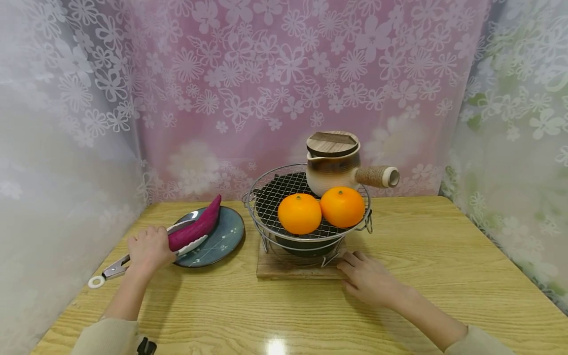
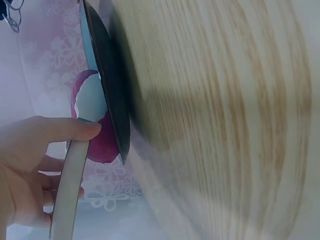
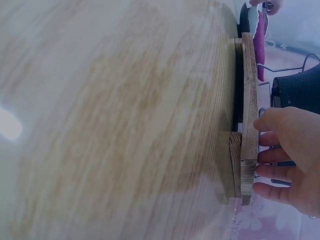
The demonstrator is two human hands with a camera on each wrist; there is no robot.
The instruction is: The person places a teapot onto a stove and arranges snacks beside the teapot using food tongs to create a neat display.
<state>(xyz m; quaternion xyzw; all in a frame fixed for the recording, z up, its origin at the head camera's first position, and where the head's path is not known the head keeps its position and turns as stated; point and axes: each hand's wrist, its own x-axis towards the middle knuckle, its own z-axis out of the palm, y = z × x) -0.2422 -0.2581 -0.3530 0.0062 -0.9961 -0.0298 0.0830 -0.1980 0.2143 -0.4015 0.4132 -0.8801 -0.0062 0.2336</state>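
Note:
My left hand (image 1: 151,249) grips metal tongs (image 1: 116,268) with white scalloped tips. Between the tong arms lies a purple sweet potato (image 1: 195,231), resting on a blue-grey plate (image 1: 228,244) at the left. In the left wrist view, the thumb presses along one tong arm (image 2: 70,185) beside the sweet potato (image 2: 103,142). With its fingertips, my right hand (image 1: 370,278) touches the right front corner of a wooden board (image 1: 293,271). The right wrist view shows its fingers extended against the board's edge (image 3: 249,100). On that board stands a round wire grill (image 1: 266,227) over a dark bowl.
Two orange mandarins (image 1: 299,214) sit at the front of the grill's mesh. Behind them is a clay teapot (image 1: 330,175) with a wooden lid and a twine-wrapped handle (image 1: 374,176) sticking out rightward. Floral curtains (image 1: 288,88) hang behind and beside the wooden table (image 1: 443,246).

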